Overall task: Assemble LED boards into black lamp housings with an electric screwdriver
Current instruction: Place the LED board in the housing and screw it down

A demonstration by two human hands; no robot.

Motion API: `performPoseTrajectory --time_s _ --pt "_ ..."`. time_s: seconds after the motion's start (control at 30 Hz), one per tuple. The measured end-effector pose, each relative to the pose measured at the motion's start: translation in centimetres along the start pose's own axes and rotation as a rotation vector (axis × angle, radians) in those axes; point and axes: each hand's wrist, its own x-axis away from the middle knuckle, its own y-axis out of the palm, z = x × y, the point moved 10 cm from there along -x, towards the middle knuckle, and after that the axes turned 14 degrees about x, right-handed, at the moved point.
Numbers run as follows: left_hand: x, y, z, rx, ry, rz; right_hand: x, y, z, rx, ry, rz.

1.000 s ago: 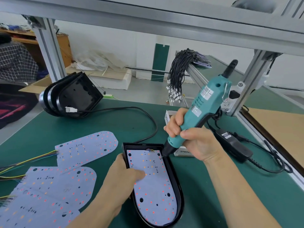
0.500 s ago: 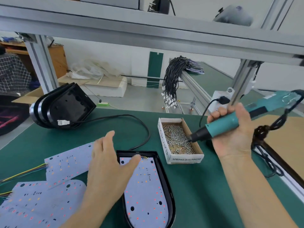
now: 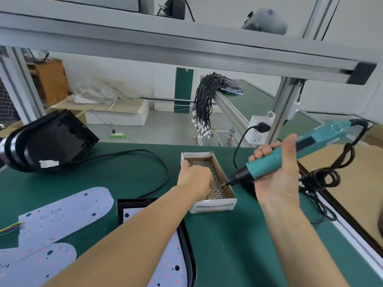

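A black lamp housing point(image 3: 187, 243) with a white LED board point(image 3: 172, 264) inside lies at the near edge, partly hidden under my left forearm. My left hand point(image 3: 195, 180) reaches into the cardboard screw box point(image 3: 226, 187), fingers curled down among the small silver screws point(image 3: 216, 188). My right hand point(image 3: 277, 175) grips the teal electric screwdriver point(image 3: 290, 158), tilted almost level, its black tip over the box's right wall.
Loose LED boards point(image 3: 62, 216) with coloured wires lie at the left. A stack of black housings point(image 3: 47, 141) with a cable sits far left. The screwdriver's coiled cord point(image 3: 319, 179) lies at the right, by the frame post and wall socket point(image 3: 259, 135).
My left hand left the LED board and went forward into the screw box. My right hand lifted the screwdriver off the board and swung it right, tip now at the box.
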Motion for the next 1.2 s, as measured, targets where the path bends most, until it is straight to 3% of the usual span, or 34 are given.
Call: performPoseTrajectory --time_s 0.3,0.37,0.47,0.53,0.7,1.0,1.2 --pt "-0.1 0.3 1.5 0.012 0.018 0.012 0.6 0.4 -1.0 0.017 -0.027 -0.005" --pt "0.7 -1.2 0.8 0.258 -0.017 0.096 0.9 0.4 -1.5 0.012 -0.032 -0.006" --pt "3.4 -4.1 -1.9 0.971 -0.164 0.222 1.7 1.0 -2.4 -0.021 -0.023 -0.040" --pt "6.2 -5.1 -3.4 1.382 -0.231 0.218 2.5 2.1 -2.7 -0.048 -0.008 -0.094" --pt "14.3 -5.9 -5.8 1.911 -0.318 0.193 5.4 6.6 -2.3 -0.177 0.062 -0.254" --pt "22.0 -5.6 -7.2 2.028 -0.180 0.257 10.3 12.5 -0.9 -0.251 0.154 -0.350" --pt "22.7 -4.7 -7.3 2.175 -0.216 0.286 11.2 14.1 -0.5 -0.249 0.151 -0.396"
